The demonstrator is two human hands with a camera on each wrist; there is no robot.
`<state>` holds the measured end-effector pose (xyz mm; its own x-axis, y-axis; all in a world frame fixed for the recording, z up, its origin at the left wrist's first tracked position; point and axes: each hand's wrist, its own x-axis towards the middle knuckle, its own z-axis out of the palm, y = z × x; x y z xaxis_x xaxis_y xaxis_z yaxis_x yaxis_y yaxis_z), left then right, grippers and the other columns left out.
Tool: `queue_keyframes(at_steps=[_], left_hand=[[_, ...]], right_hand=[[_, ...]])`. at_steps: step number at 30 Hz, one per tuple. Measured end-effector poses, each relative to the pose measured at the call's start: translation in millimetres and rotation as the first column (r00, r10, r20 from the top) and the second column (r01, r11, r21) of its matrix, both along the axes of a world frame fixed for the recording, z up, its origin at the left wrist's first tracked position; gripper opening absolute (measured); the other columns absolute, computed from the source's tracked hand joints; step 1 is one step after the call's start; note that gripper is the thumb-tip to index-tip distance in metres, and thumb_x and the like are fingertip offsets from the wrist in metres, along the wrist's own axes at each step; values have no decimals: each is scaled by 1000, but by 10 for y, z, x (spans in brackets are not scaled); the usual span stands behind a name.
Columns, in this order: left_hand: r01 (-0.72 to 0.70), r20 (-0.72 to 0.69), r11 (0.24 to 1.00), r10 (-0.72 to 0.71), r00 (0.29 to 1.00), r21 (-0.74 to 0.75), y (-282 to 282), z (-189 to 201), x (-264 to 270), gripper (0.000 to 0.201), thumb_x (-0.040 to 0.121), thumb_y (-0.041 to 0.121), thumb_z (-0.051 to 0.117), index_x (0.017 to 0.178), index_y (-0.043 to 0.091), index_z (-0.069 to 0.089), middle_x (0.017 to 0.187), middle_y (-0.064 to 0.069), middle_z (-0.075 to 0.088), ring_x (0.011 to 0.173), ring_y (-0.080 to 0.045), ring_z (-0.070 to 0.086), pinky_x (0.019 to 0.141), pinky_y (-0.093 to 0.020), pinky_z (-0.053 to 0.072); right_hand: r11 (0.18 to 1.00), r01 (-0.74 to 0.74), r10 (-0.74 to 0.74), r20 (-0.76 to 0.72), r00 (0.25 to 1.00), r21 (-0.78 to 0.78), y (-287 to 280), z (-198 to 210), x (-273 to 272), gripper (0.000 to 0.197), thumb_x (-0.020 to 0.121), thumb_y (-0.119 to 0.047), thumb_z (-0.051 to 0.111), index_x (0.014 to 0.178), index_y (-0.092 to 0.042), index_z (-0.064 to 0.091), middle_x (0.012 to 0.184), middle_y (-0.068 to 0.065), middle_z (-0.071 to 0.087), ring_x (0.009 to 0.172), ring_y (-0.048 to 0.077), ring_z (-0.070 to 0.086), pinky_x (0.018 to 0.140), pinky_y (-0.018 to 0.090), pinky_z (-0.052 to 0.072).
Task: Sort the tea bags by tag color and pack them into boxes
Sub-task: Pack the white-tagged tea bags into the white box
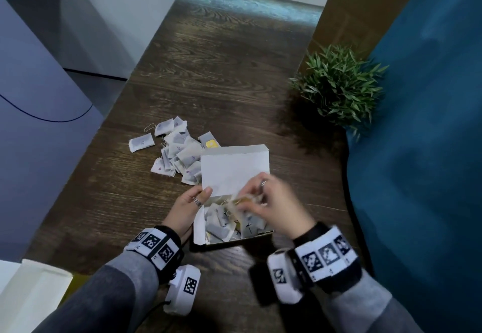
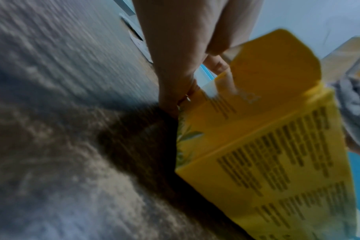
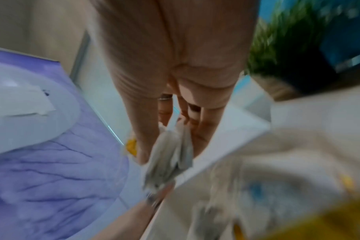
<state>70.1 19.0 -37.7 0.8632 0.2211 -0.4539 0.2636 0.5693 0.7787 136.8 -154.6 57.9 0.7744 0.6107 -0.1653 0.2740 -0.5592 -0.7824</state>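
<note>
Box w/ tea bags inside, L grip holding its side, R grip pinching bags above.

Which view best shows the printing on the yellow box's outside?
Left wrist: the yellow box fills the view, its side panel with rows of dark text, too blurred to read, gripped by the left hand. Head view shows only its white inside and raised lid. Right wrist shows a white edge and a yellow blur.
</note>
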Motion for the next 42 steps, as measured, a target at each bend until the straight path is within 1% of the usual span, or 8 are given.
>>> queue_keyframes(at_steps=[3, 6, 18, 25, 30, 34, 38, 42], left_hand=[[16, 7, 1000, -16, 1000, -3, 13, -9, -16, 54, 62, 41, 80, 101, 6, 66, 99, -14, 72, 85, -25, 69, 69, -32, 57], [-3, 19, 1000, 4, 1000, -19, -10, 12, -16, 30, 80, 23, 61, 102, 3, 63, 94, -12, 72, 81, -23, 68, 67, -29, 57], [7, 43, 1000, -6, 999, -26, 0, 2, -23, 58, 59, 41, 79, 102, 4, 65, 100, -11, 72, 87, -20, 70, 68, -27, 56], [-4, 37, 1000, 5, 999, -25, -28, 52, -9, 49, 69, 30, 67, 108, 1, 62, 99, -12, 71, 82, -18, 70, 67, -26, 57], [-2, 18, 999, 3, 1000, -44, -34, 58, -8, 37, 79, 22, 60, 110, 1, 60, 101, -14, 70, 80, -18, 70, 70, -27, 58], [10, -2, 1000, -10, 1000, -24, -28, 49, -10, 26, 91, 15, 52, 110, 0, 60, 101, -14, 70, 83, -19, 70, 74, -29, 57], [1, -19, 1000, -1, 1000, -18, -37, 57, -12, 22, 92, 13, 51, 107, 1, 61, 97, -13, 71, 81, -20, 70, 74, -31, 58], [0, -49, 1000, 1, 999, 11, -32, 40, -2, 22, 92, 15, 52, 107, 3, 62, 106, -15, 69, 89, -23, 68, 85, -36, 54]], right_hand=[[997, -71, 58, -260, 964, -42, 211, -252, -180, 15, 77, -10, 72, 90, -14, 63, 80, -3, 60, 68, 4, 55, 69, 18, 48], [980, -20, 10, -48, 999, -199, 272, -428, -245, 12, 82, -20, 65, 93, -22, 60, 86, -4, 63, 81, 12, 59, 81, 34, 50], [929, 45, 30, 195, 980, -367, 376, -543, -311, 22, 81, -41, 60, 97, -27, 54, 105, -5, 59, 108, 18, 49, 91, 36, 30], [891, 29, 52, 164, 985, -453, 450, -525, -310, 29, 81, -50, 56, 97, -27, 64, 100, -5, 46, 110, 20, 44, 93, 40, 27], [850, 135, 81, 380, 921, -509, 561, -532, -445, 18, 76, -42, 61, 81, -27, 69, 89, 0, 63, 86, 24, 61, 79, 41, 37], [868, 69, 81, 276, 958, -492, 445, -492, -353, 33, 88, -46, 47, 107, -23, 61, 111, 0, 57, 109, 22, 49, 93, 41, 27], [938, 263, -185, 314, 931, -227, 158, -318, -179, 30, 86, -50, 51, 96, -26, 66, 114, -15, 52, 111, 12, 39, 96, 33, 29], [864, 444, -407, 189, 894, -237, -322, -341, 39, 37, 86, -37, 58, 118, -22, 47, 122, 1, 48, 116, 20, 44, 99, 38, 39]])
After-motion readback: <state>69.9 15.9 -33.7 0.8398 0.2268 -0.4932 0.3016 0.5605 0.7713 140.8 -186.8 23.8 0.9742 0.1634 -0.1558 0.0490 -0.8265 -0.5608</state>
